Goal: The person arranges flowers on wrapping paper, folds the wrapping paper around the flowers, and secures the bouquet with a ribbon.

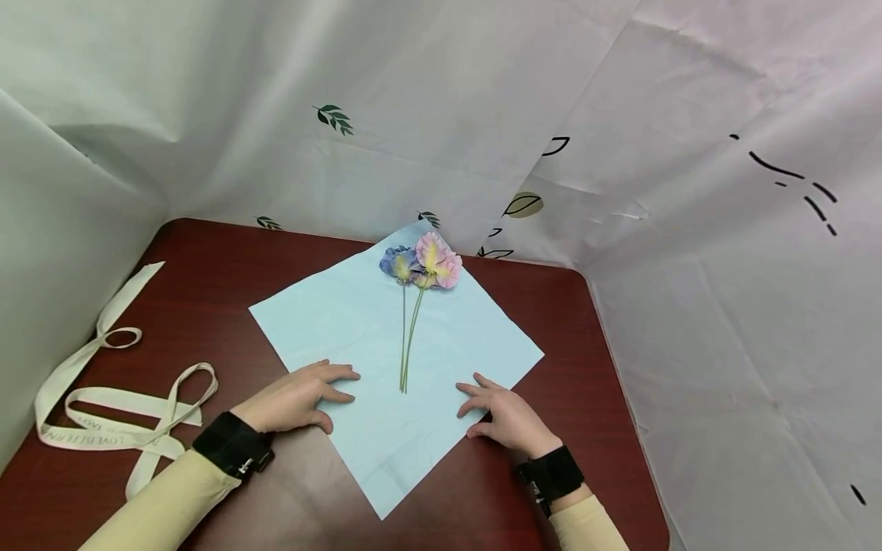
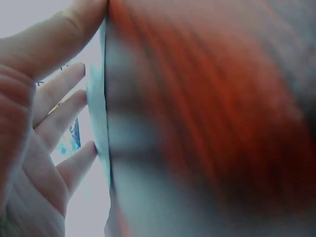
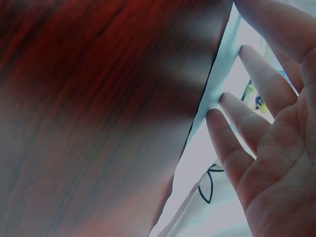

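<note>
A light blue square sheet of wrapping paper [image 1: 375,451] lies on the table with one corner toward the person. On it rest flowers, a blue bloom [image 1: 400,264] and a pink one [image 1: 439,256], their thin green stems [image 1: 406,352] pointing to the near corner. My left hand [image 1: 299,394] rests on the sheet's lower left edge, fingers spread and fairly straight. Across from it, my right hand [image 1: 506,417] touches the lower right edge with its fingertips. Both wrist views show loosely extended fingers meeting the paper [image 3: 224,74] along its edge, with nothing gripped.
A long cream ribbon [image 1: 113,436] with printed lettering lies in loops at the left of the dark red wooden table [image 1: 572,344]. Pale cloth [image 1: 427,99] with leaf prints hangs behind the table and along both sides.
</note>
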### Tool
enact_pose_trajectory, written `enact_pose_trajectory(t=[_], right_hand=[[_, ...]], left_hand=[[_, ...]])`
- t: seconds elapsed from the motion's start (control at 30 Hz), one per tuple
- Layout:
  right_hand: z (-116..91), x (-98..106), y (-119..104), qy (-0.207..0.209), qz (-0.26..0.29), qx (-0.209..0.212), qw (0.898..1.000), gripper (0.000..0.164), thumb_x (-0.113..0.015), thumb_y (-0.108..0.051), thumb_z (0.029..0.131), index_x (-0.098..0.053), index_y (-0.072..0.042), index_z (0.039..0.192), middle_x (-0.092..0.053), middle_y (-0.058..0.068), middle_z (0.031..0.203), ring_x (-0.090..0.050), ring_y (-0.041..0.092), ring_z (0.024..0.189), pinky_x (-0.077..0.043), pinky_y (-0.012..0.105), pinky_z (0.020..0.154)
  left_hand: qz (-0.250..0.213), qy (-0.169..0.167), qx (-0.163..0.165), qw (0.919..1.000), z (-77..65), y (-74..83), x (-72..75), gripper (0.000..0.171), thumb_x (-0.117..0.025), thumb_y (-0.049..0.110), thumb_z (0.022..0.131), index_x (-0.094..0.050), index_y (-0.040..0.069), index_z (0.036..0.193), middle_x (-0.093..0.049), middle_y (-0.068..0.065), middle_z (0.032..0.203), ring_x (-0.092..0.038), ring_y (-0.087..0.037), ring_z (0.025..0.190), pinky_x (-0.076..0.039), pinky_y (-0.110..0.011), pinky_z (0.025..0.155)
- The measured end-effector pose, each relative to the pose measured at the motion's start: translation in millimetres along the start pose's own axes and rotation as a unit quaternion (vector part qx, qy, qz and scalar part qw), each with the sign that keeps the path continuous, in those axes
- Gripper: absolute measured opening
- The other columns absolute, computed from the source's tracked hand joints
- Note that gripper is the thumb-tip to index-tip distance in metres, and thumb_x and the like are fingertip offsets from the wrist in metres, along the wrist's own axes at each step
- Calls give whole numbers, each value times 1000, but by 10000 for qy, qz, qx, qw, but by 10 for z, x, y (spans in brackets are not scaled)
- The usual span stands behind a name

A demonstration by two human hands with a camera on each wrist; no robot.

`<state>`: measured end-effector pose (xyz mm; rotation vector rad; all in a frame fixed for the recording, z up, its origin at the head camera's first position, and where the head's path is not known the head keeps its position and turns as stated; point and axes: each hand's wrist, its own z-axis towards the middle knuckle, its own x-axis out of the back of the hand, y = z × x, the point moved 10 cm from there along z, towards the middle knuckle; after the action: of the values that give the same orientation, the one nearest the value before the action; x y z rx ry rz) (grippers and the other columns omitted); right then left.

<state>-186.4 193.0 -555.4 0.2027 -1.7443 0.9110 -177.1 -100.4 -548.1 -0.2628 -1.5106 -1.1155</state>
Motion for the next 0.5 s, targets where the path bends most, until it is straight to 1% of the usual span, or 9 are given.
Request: enact_pose_trajectory(t=[0.07, 0.17, 0.23, 0.3, 0.4, 0.5], right_hand=[[-3, 14, -12, 45, 22, 40, 10000, 25, -85, -26, 83, -76, -30, 106, -50, -4, 153, -31, 30, 150, -55, 34, 91], [-1, 22, -22, 71, -13, 75, 9999, 26, -85, -27, 82, -76, -30, 107, -51, -3, 152, -32, 31, 150, -55, 34, 91], [5, 18, -16, 50, -41, 48, 10000, 27, -85, -27, 82, -75, -30, 108, -50, -4, 153, -32, 30, 150, -55, 34, 92], [10, 7, -4, 1, -75, -16, 10000, 31, -85, -28, 82, -75, -30, 111, -49, -6, 153, -31, 28, 150, -54, 34, 93], [17, 0, 17, -64, -139, -129, 9998, 42, -85, -30, 83, -71, -30, 123, -48, -9, 154, -31, 24, 151, -53, 36, 96], [20, 2, 33, -96, -275, -214, 9993, 60, -85, -33, 82, -62, -32, 138, -47, -13, 154, -32, 22, 150, -52, 37, 98]], left_hand=[[35, 23, 15, 10000, 4, -18, -6, 47, -86, 36, 78, -77, 19, 120, -54, -3, 146, -47, -27, 139, -35, -50, 114], [-70, 93, 156, 9998, 13, -60, -7, 38, -86, 36, 79, -79, 22, 114, -55, 0, 145, -47, -25, 138, -39, -47, 111], [-130, 198, 233, 9994, 20, -82, 1, 32, -86, 34, 79, -81, 25, 109, -57, 2, 143, -48, -24, 137, -41, -46, 108], [-185, 346, 240, 9989, 26, -91, 13, 28, -87, 32, 79, -82, 26, 105, -59, 2, 140, -50, -24, 135, -41, -47, 107], [-353, 564, 236, 9975, 40, -101, 42, 21, -86, 30, 80, -82, 28, 101, -64, 1, 135, -53, -26, 133, -41, -50, 106], [-873, 665, 349, 9933, 46, -141, 73, 16, -83, 29, 84, -82, 29, 100, -66, -1, 132, -55, -28, 131, -44, -51, 104]])
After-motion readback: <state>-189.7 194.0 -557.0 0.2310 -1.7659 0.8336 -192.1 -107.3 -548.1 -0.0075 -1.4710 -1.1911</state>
